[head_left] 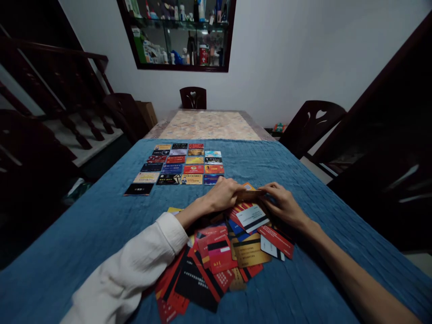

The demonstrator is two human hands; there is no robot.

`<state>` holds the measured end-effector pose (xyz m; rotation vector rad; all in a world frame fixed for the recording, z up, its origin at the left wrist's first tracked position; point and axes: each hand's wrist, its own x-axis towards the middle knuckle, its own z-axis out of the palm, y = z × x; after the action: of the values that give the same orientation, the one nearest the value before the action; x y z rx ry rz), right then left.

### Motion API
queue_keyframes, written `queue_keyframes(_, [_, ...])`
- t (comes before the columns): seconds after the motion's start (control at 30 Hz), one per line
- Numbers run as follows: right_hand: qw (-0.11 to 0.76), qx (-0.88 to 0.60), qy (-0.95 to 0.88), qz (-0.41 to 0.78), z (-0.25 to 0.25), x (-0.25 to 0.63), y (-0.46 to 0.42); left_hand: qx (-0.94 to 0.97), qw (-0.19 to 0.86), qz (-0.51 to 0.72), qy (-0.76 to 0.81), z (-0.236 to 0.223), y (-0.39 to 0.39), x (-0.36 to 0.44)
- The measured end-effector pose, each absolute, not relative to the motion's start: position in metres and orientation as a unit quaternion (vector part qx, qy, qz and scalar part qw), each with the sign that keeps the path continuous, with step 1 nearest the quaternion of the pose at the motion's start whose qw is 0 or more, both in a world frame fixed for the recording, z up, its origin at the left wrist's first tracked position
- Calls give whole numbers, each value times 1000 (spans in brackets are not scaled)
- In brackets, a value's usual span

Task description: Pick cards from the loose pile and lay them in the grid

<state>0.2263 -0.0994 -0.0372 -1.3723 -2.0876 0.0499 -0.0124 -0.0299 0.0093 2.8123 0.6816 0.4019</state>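
My left hand (223, 194) and my right hand (282, 202) pinch opposite ends of one brownish-gold plastic card (250, 195), raised over the far side of a loose heap. That heap holds many overlapping cards, among them a white card with a dark stripe (253, 217), a gold card (251, 250), a red card (219, 249) and a black card (195, 281). Beyond my left hand, other cards lie flat in neat rows and columns; a black card (138, 189) sits at their near left corner. My left forearm, in a white sleeve, hides part of the heap.
A blue cloth (101, 234) covers the near part of the table, with a patterned tabletop (212, 125) showing beyond. Dark wooden chairs stand around, one at the far end (193, 97) and one at right (312, 123). A glass-shelved cabinet (182, 36) is set in the wall.
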Motion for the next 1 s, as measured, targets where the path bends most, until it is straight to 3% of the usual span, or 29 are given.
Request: queue_keyframes(1.0, [281,-512,-809,-60,-49,217,-96,950,68,112,285,-4,-35,-13])
